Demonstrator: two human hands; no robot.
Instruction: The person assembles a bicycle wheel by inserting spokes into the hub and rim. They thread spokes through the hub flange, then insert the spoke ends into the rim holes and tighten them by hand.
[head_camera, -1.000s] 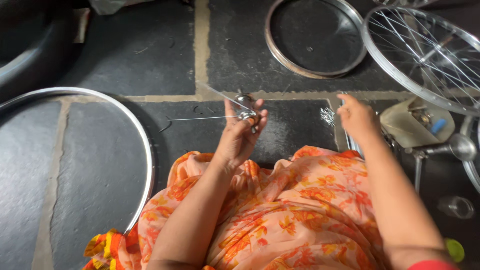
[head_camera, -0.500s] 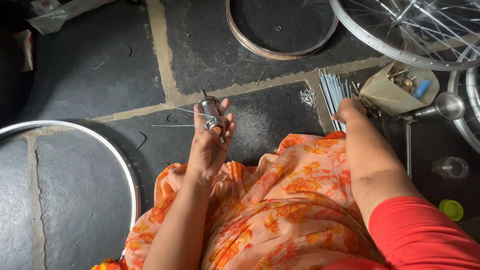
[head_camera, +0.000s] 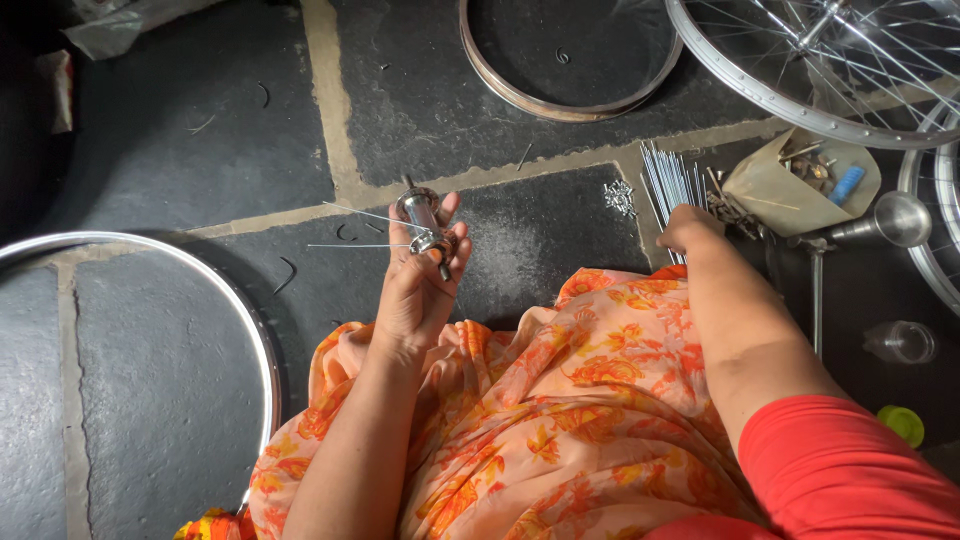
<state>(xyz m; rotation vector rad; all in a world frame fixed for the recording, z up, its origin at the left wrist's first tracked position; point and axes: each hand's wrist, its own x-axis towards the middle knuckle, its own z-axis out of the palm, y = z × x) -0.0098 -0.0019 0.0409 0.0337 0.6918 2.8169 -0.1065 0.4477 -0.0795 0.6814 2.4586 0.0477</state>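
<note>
The left hand (head_camera: 415, 290) grips a metal wheel hub (head_camera: 425, 225) with only two thin spokes (head_camera: 355, 228) fitted, pointing to 9 o'clock. The right hand (head_camera: 690, 228) closes on the spoke bundle (head_camera: 670, 180) at 2 o'clock. Most spokes remain unfitted; a bare rim (head_camera: 250, 330) lies at 8 o'clock.

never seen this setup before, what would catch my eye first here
Mid-frame, the left hand holds up a shiny metal wheel hub with two thin spokes jutting left. The right hand rests on a bundle of loose spokes on the dark stone floor. A spoked wheel fills the top right corner.
</note>
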